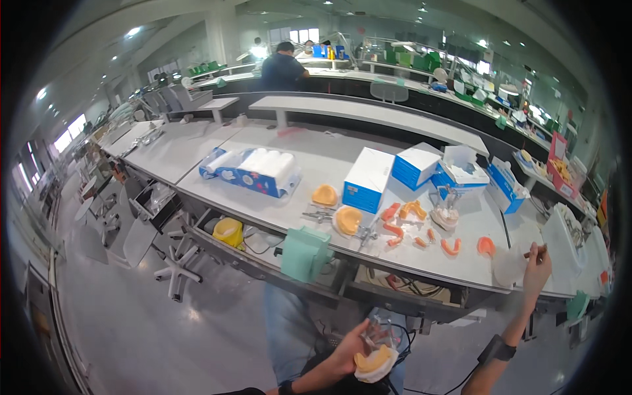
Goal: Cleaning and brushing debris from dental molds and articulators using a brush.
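Note:
Low over my lap, my left hand [350, 349] grips a metal dental articulator [380, 331]. A white plaster base with a yellow dental cast [374, 363] is mounted on it. My right hand [538, 263] is raised at the right end of the bench, fingers pinched around something small that I cannot make out. Beside it is a whitish translucent container [508, 266]. Left of that lie an orange-red tray-shaped piece [486, 246], a horseshoe-shaped red wax rim [451, 247] and other red pieces [393, 234]. Another articulator with a pale cast [446, 217] stands behind them.
Two yellow casts [347, 221] sit left of the wax pieces. Blue-and-white boxes [368, 179] and a pack of paper rolls [260, 170] stand behind. Open drawers [263, 253] and a green bin [306, 253] jut from the bench front. A person [283, 68] sits farther back.

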Available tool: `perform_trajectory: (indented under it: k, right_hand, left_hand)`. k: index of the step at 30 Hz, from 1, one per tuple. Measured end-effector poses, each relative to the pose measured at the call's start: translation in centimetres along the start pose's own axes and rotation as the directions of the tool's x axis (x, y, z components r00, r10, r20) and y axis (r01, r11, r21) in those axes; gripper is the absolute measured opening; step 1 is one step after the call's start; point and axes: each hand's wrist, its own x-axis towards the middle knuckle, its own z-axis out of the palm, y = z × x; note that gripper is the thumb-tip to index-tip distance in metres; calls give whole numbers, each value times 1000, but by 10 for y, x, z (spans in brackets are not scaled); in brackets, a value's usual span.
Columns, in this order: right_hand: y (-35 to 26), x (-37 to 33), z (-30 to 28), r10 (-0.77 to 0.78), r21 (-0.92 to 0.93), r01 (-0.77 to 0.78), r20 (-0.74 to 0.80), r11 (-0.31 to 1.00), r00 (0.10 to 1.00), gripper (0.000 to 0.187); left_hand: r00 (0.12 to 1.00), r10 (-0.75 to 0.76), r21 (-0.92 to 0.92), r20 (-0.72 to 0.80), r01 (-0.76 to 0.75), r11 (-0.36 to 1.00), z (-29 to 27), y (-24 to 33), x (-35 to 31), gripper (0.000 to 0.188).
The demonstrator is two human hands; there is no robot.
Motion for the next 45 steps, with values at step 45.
perform_trajectory:
  k: [45]
  right_hand:
    - [-132,-231,-2,543,808,-578,437,113,717,28]
  left_hand:
    - [885,347,207,310,-419,884,8,24,-71,53]
